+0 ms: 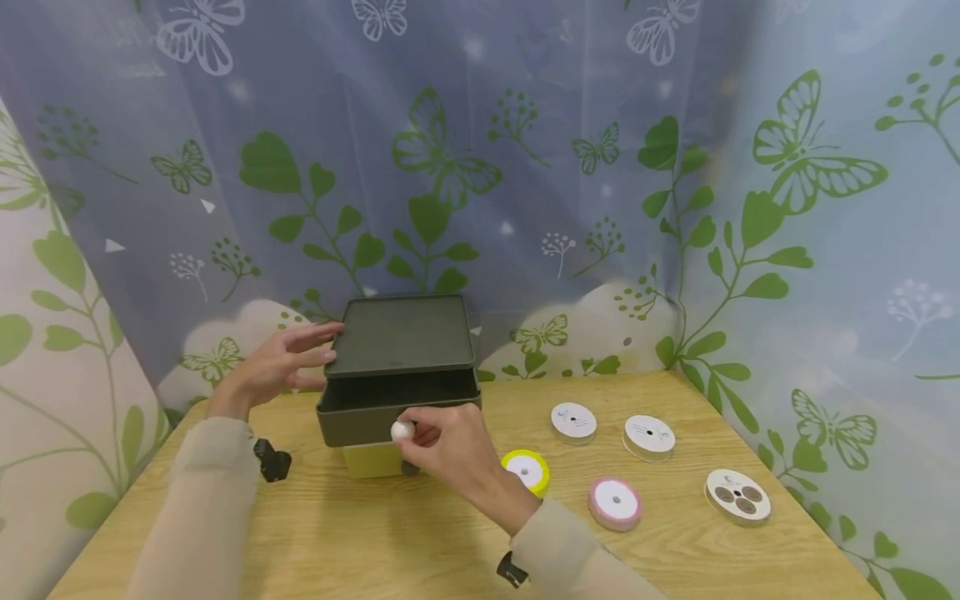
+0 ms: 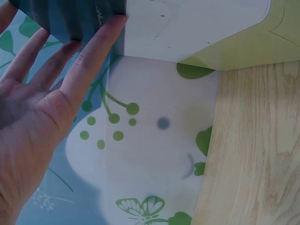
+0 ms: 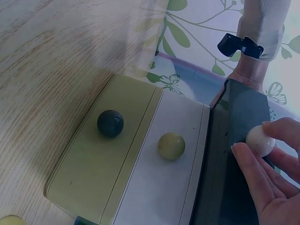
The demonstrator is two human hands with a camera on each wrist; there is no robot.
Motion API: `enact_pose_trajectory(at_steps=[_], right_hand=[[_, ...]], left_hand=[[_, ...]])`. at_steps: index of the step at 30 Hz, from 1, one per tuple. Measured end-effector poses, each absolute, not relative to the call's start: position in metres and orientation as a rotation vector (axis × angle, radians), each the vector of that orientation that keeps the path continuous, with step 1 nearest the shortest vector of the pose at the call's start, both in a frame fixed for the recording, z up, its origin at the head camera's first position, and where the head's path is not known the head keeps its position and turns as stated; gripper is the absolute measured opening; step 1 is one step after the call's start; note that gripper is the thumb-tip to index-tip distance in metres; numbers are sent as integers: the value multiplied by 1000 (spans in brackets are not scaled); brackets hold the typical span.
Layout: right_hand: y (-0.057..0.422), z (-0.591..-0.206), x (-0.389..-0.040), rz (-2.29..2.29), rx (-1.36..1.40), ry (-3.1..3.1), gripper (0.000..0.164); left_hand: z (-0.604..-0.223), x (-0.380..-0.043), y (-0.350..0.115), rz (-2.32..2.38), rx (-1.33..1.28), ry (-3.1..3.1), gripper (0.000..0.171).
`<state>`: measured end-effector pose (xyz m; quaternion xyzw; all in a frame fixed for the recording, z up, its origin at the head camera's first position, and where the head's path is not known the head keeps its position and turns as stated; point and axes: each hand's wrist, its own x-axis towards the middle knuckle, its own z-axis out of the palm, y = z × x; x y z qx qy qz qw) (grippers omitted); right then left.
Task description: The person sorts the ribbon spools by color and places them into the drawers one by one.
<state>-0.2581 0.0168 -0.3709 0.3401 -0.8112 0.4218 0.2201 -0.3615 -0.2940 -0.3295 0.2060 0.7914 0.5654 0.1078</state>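
Observation:
A small drawer chest [image 1: 405, 333] has a dark top drawer [image 1: 360, 427] pulled partly out, its dark inside showing. My right hand [image 1: 457, 446] pinches the round white knob [image 3: 260, 140] on that drawer's front between thumb and fingers. My left hand [image 1: 273, 371] lies against the left side of the chest's upper part, fingers spread and fairly straight, fingertips touching it. Below are a white drawer [image 3: 154, 187] with a pale yellow knob [image 3: 171, 146] and a yellow drawer [image 3: 86, 180] with a dark knob [image 3: 110, 123], both appearing closed.
Several ribbon spools lie on the wooden table [image 1: 330, 542] to the right: a yellow one [image 1: 519, 464], a pink one [image 1: 615, 503], and white ones such as the spool [image 1: 573, 422] at the back. A patterned curtain [image 1: 525, 208] hangs close behind the chest.

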Motion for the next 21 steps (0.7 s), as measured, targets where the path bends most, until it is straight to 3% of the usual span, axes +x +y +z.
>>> enact_pose_trajectory(at_steps=[21], right_hand=[[21, -367, -248, 1193, 962, -2309, 13]], left_hand=[[-326, -359, -296, 1648, 629, 2279, 73]])
